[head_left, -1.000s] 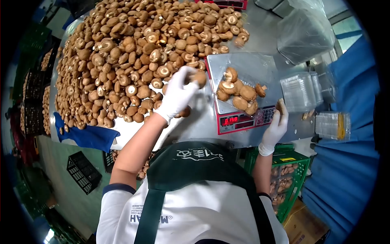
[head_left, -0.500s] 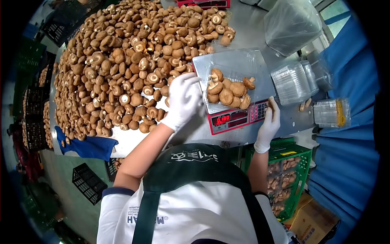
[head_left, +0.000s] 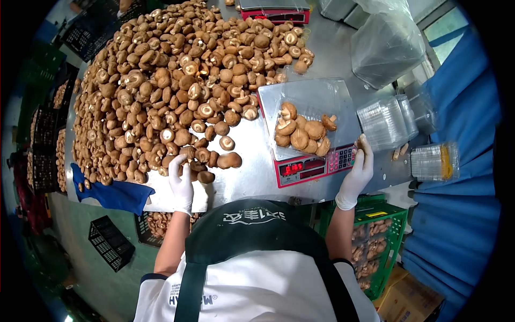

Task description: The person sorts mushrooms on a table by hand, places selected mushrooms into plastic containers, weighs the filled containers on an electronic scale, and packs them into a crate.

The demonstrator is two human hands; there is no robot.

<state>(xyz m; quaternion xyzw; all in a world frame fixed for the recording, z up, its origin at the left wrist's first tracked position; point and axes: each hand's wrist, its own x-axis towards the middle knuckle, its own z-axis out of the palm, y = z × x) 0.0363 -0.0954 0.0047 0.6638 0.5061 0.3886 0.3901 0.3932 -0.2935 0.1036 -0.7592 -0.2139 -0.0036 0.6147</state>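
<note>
My left hand (head_left: 181, 185), in a white glove, is at the near edge of a big heap of shiitake mushrooms (head_left: 161, 91). Its fingers are apart, beside a few loose caps (head_left: 203, 155), and hold nothing I can see. My right hand (head_left: 358, 174), also gloved, lies open by the keypad of a red digital scale (head_left: 322, 162); its fingertips look brownish. On the scale's metal plate sits a clear plastic tray (head_left: 303, 110) with several mushrooms (head_left: 300, 131) in it. The red display appears to read 0.165.
Stacked clear trays (head_left: 389, 121) and another stack with a yellow band (head_left: 435, 161) are at the right. Cut stems (head_left: 400, 151) lie between. A second scale (head_left: 276, 13) is at the back. A green crate (head_left: 389, 241) stands below, a blue cloth (head_left: 115, 193) at left.
My left hand has moved from beside the scale leftward and nearer, to the heap's edge. Mushrooms there have shifted. The display has dropped from about 0.180. My right hand stays by the keypad.
</note>
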